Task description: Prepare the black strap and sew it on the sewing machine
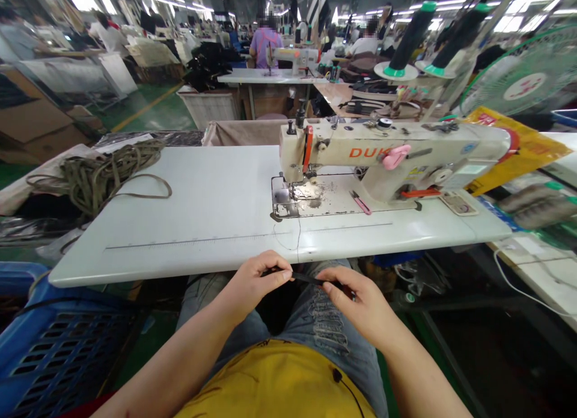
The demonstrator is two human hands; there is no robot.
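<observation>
The left hand [261,281] and right hand [352,292] pinched a strip [306,278], probably to keep it straight; the machine [383,160] stood at one o'clock.

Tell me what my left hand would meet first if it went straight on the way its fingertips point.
Probably your right hand: your left hand points across towards it, along the black strip both hold. Depth is unclear in one view, so it might just pass it.

A narrow black strip [308,278] runs straight between left hand [255,278] and right hand [360,298]. It dips slightly rightward.
</observation>
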